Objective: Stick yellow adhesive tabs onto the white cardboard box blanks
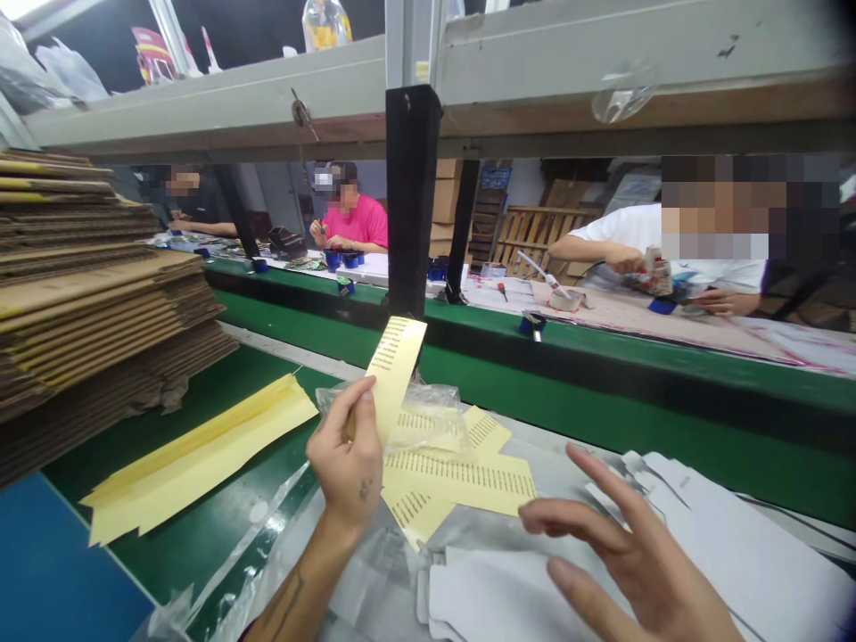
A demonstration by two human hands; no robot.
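Observation:
My left hand [349, 446] pinches a yellow label strip [398, 352] between thumb and fingers, holding it up at a tilt. Rows of small dark print run along the strip's edge; I cannot read them. Behind and below it, more printed yellow label sheets [468, 481] lie crossed over one another, partly under a clear plastic bag [434, 423]. My right hand [635, 553] hovers with fingers spread and nothing in it, above flat white cartons [501, 593]. Longer yellow strips [207, 455] lie in a stack on the green table at the left.
Stacked flattened cardboard [100, 312] rises at the left. More white cartons [742, 535] lie at the right. A green conveyor [621, 401] with blue parts runs behind a black post [411, 205]. Several people work beyond it. A shelf [568, 80] hangs overhead.

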